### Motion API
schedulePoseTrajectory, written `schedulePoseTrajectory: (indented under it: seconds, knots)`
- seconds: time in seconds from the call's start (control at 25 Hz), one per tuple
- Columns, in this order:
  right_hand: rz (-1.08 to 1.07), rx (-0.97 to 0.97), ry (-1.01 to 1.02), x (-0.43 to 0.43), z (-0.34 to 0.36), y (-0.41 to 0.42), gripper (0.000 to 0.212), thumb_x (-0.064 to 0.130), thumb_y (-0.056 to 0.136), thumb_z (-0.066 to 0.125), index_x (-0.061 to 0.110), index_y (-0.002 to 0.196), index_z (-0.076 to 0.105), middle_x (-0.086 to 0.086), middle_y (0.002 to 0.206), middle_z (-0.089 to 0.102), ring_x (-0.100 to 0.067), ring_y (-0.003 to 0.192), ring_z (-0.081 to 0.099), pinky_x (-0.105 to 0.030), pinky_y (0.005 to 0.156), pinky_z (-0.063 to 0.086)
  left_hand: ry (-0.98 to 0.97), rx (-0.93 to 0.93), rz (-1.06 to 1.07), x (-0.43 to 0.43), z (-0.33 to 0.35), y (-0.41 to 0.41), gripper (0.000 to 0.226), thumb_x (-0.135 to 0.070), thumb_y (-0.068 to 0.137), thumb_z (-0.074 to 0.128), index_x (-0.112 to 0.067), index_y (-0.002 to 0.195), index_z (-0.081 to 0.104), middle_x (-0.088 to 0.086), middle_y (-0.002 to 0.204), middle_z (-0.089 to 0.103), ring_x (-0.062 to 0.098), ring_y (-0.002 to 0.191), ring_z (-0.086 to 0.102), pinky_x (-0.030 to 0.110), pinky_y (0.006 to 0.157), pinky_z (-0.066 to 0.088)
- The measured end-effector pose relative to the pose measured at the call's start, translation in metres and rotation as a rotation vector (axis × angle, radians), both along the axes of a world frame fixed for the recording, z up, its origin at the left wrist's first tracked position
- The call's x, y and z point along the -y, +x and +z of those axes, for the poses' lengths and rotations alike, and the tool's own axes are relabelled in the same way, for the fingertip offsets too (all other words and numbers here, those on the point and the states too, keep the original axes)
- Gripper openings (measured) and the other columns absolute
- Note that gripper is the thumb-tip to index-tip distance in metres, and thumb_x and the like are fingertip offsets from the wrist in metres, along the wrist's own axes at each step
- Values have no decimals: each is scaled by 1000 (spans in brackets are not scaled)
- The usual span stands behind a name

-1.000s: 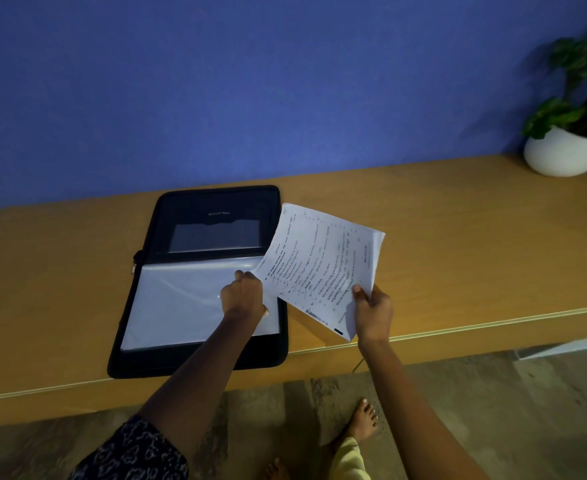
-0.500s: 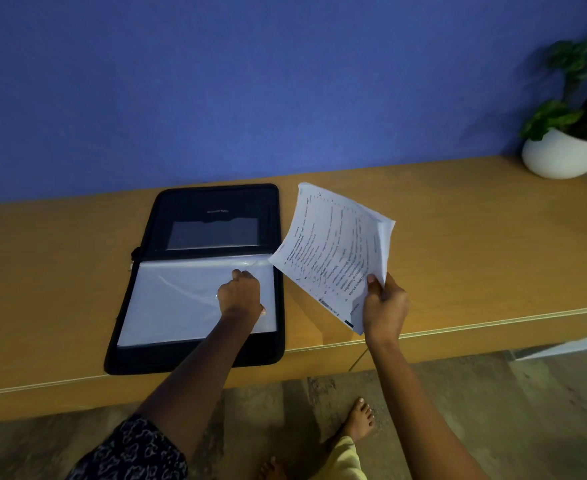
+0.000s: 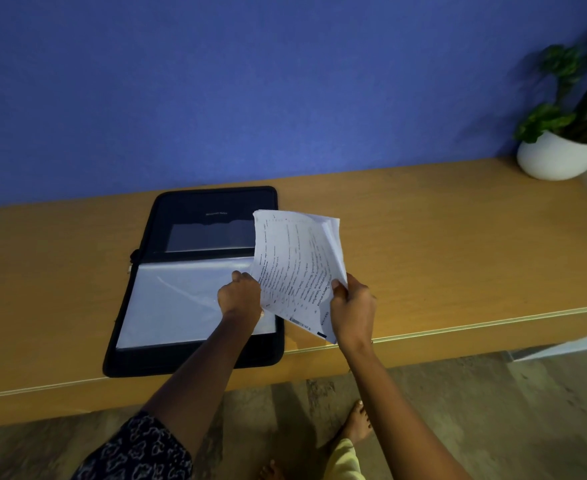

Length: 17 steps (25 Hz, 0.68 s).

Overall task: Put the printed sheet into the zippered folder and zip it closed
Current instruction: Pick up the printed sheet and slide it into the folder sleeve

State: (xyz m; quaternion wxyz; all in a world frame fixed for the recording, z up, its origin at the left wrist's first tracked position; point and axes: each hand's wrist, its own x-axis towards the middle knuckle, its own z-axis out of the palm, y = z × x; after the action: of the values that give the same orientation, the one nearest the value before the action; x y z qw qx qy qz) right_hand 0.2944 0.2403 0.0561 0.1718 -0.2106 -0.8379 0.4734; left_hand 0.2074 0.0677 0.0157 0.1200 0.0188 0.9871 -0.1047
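Observation:
The black zippered folder [image 3: 195,362] lies open on the wooden table [image 3: 423,258], its near half showing clear plastic sleeves [image 3: 174,303]. My left hand [image 3: 240,294] rests on the right part of the sleeves, fingers curled at the sleeve's edge; whether it pinches the plastic is unclear. My right hand [image 3: 352,311] holds the printed sheet [image 3: 295,268] by its lower right corner. The sheet stands tilted and curled above the folder's right edge, its left edge touching my left hand.
A white pot with a green plant [image 3: 562,154] stands at the table's far right, against the blue wall. The table's front edge [image 3: 458,334] runs just below my hands. Bare feet [image 3: 357,424] are on the floor under it.
My right hand has carried the sheet leftward, from beside the folder to over its right edge, next to my left hand. The left hand has stayed on the sleeves.

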Motion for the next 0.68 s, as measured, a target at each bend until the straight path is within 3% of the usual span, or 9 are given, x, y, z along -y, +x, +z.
schedulePoseTrajectory:
  seconds: [0.24, 0.36, 0.52, 0.6, 0.68]
  knots:
    - [-80, 102, -285, -8, -27, -9, 22, 11, 95, 53, -2, 107, 66, -18, 95, 70, -27, 81, 61, -29, 64, 45, 62, -19, -11, -6, -2, 8, 56, -28, 80, 74, -5, 125, 48, 10, 115, 52, 22, 89, 67, 28, 70, 53]
    - [-69, 171, -428, -16, -43, -9, 23, 11, 94, 56, -3, 110, 66, -22, 104, 70, -33, 90, 64, -38, 73, 53, 85, 50, -3, -11, 0, 10, 62, -23, 77, 75, -3, 127, 44, 14, 123, 47, 27, 100, 64, 33, 76, 54]
    - [-72, 266, -676, -37, -65, 3, 22, 5, 94, 55, -5, 113, 63, -23, 111, 68, -38, 99, 65, -48, 85, 55, 243, 316, -15, -10, -11, 22, 88, -38, 75, 71, -8, 142, 23, 18, 135, 35, 35, 123, 46, 44, 97, 45]
    - [-75, 297, -760, -45, -74, 11, 23, 3, 94, 55, -6, 114, 62, -24, 113, 67, -41, 103, 64, -56, 91, 52, 293, 387, -3, -7, -17, 26, 88, -41, 78, 64, -11, 146, 16, 17, 137, 36, 35, 124, 46, 45, 97, 44]
    - [-80, 334, -808, -52, -81, 20, 24, 3, 94, 55, -5, 116, 61, -22, 113, 68, -39, 102, 65, -58, 93, 51, 337, 326, 31, -4, -19, 20, 77, -38, 81, 59, -10, 142, 22, 14, 129, 48, 33, 117, 53, 41, 89, 47]
